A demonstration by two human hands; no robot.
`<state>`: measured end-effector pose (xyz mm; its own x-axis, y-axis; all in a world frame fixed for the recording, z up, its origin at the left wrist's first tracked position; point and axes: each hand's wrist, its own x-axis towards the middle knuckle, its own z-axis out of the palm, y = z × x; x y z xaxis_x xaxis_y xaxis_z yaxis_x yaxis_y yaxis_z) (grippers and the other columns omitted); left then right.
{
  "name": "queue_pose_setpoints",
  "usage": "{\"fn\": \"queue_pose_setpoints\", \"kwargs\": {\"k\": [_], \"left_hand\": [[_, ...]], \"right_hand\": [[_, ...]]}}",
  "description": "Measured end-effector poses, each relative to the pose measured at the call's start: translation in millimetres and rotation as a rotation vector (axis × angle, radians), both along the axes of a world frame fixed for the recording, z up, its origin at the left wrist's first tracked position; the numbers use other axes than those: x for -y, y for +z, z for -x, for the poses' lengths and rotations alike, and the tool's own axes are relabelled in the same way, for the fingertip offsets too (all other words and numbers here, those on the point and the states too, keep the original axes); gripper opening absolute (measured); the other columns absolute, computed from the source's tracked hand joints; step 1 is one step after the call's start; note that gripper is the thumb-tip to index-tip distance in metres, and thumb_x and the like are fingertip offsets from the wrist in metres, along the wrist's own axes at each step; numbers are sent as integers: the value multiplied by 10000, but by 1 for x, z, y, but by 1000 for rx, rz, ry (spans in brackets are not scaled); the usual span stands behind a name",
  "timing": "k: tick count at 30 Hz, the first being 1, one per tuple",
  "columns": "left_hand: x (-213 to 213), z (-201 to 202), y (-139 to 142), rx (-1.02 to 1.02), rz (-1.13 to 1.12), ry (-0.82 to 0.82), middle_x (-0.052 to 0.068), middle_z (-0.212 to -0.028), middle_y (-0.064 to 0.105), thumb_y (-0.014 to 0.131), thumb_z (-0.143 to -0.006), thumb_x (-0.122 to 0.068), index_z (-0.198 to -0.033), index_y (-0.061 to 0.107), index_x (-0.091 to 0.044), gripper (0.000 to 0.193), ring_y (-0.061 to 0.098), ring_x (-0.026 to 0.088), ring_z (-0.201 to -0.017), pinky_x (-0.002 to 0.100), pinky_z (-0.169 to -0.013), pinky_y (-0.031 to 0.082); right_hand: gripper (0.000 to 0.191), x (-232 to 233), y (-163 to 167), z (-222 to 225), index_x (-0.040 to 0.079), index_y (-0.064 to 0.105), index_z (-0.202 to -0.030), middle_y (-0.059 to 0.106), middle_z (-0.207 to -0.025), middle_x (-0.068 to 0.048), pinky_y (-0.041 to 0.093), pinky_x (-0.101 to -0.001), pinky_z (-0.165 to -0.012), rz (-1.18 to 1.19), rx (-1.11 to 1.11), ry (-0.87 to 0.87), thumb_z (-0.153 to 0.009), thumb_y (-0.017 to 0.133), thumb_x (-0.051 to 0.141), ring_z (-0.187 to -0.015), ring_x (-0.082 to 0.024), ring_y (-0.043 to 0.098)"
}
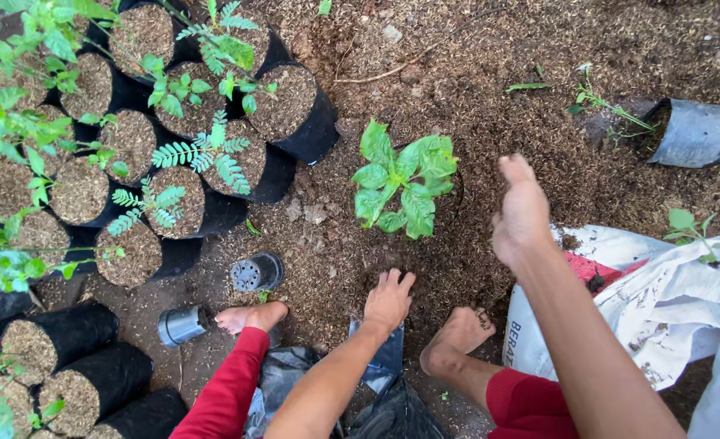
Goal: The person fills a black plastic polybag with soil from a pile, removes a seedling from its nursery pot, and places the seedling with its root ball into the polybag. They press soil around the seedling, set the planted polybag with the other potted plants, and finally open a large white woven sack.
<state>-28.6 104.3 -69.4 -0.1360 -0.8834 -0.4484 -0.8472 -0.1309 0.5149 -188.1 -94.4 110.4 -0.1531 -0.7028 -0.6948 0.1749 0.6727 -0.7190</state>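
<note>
Neither hand holds anything. Flat on the ground, the left hand (pixel 389 297) presses its spread fingers into the loose brown husk-and-soil mix (pixel 474 106), just in front of the small plant with broad bright green leaves (pixel 403 180). Raised above the soil to the right of that plant, the right hand (pixel 521 213) hangs loosely cupped and seen edge-on; nothing shows between its fingers, though the palm side is turned away.

Nearest the camera, crumpled dark plastic bags (pixel 388 398) lie between the person's knees, which are covered in red cloth. Both bare feet rest on the soil, the left foot (pixel 250 316) beside a small grey plastic pot lying on its side (pixel 180 324), the right foot (pixel 460 332) just beside a white woven sack with a red patch (pixel 661 305) that spreads across the lower right. Another small grey pot, tipped so that its holed base shows (pixel 256 272), sits a little farther out than the first.

Rooted in the mix, the leafy plant stands upright, with soil heaped around its base.

To the left, a close cluster of black plastic grow bags packed with pale brown husk (pixel 295 110) runs from the bottom corner to the top of the view, many carrying thin seedlings with small feathery green leaves (pixel 206 154). Far right, an empty black grow bag (pixel 697 134) lies on its side, mouth open, with a sparse weed beside it.
</note>
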Motion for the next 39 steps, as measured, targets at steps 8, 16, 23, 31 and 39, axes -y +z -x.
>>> {"fn": "queue_pose_setpoints", "kwargs": {"k": [8,16,23,31,39], "left_hand": [[69,-80,65,-226,14,799,153,-996,781,726,-860,-252,-1097,752,-138,264,759,312,-920,428,-875,600],[138,-80,122,-172,280,536,212,-1298,679,565,-904,-25,-1414,590,-25,510,720,331,-1119,456,-985,592],[157,-68,110,117,393,-200,164,-1559,346,509,-920,-244,-1513,460,-67,620,215,361,-1497,570,-1243,117],[136,-66,127,291,318,-276,150,-1460,579,497,-1008,-324,-1399,611,-147,445,247,358,-1568,626,-1284,118],[106,-62,158,359,592,-214,202,-1267,677,593,-860,-231,-1132,741,-108,334,419,364,-1405,615,-1138,308]], "right_hand": [[654,0,7,27,264,429,-1509,383,-1642,56,16,-590,-1209,10,46,-92,-896,563,448,-1527,-208,236],[538,2,48,42,207,503,-1409,510,-1524,39,120,-567,-1210,174,82,-97,-932,576,444,-1443,-199,405],[563,-46,123,89,183,487,-1534,499,-1441,65,227,-489,-1206,406,-11,-61,-1022,573,402,-1245,-117,388],[467,-174,79,224,-87,521,-1508,626,-1406,-205,452,-321,-1040,487,-763,116,-1104,588,138,-1240,-204,600],[452,-230,75,358,110,620,-1387,651,-1372,-110,507,-402,-947,46,-1168,100,-978,662,300,-1194,-242,625]]}}
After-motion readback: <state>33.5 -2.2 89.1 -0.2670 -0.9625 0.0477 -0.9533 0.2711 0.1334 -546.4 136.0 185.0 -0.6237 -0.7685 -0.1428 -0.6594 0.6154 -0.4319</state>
